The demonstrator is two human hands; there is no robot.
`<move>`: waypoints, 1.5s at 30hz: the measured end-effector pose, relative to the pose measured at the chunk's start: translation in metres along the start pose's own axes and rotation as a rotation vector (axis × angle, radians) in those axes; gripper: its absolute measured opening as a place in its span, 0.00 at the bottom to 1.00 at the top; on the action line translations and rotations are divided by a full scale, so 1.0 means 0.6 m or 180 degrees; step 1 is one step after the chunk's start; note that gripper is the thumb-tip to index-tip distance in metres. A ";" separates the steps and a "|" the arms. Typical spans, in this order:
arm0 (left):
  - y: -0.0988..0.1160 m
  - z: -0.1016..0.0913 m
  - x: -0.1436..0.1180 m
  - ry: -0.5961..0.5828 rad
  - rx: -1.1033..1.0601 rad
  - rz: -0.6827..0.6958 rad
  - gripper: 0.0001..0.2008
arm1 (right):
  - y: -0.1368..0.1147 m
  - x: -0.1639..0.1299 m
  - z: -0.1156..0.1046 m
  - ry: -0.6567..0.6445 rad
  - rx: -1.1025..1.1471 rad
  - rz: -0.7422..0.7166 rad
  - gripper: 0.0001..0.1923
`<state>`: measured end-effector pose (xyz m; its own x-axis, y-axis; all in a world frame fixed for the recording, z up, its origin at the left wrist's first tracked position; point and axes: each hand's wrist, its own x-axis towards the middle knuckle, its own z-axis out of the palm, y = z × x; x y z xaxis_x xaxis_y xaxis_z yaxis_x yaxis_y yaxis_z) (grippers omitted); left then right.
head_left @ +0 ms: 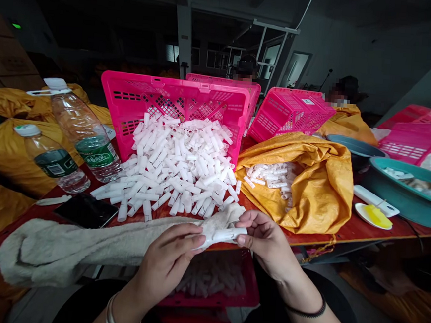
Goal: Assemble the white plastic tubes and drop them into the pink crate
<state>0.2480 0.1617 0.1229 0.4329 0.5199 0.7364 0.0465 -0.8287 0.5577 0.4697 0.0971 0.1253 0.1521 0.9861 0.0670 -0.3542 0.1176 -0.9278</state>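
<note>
Both forearms come in from the bottom, wrists up and palms turned inward. The left hand [173,255] has one end of a white tube [226,235] pinched between thumb and fingers, and the right hand [263,237] pinches the other end, so it's held almost level right at the table's [34,213] near edge. A rumpled towel [93,246] lies just behind it and off to the left, between the hands and the phone [86,211]. Two bottles [97,145] stand past that. Straight ahead, a pink crate [117,91] is tipped toward the person, with a big pile [183,166] of tubes spilling out of it. The yellow bag [323,185] on the right gapes open with more tubes inside, and the teal basin [395,193] beyond has whitish stuff in it, too unclear to name.
</note>
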 end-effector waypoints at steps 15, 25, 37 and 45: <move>-0.012 0.007 -0.027 -0.0182 0.0445 0.0327 0.18 | 0.003 -0.001 0.019 -0.0176 -0.0345 0.0473 0.16; 0.003 0.026 -0.042 -0.0400 -0.0680 -0.1674 0.07 | 0.009 -0.006 0.028 0.0041 -0.0651 0.0037 0.14; 0.018 0.040 -0.021 -0.0840 -0.2633 -0.3895 0.24 | 0.003 -0.008 0.019 -0.0836 -0.1892 -0.1091 0.17; 0.014 0.035 -0.035 -0.0924 0.0708 -0.0780 0.16 | 0.023 -0.004 0.031 0.0005 -0.1781 -0.0779 0.16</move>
<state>0.2584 0.1394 0.1042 0.6184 0.6533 0.4368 0.3583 -0.7291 0.5832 0.4471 0.0987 0.1193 0.1692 0.9380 0.3025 0.2297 0.2609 -0.9376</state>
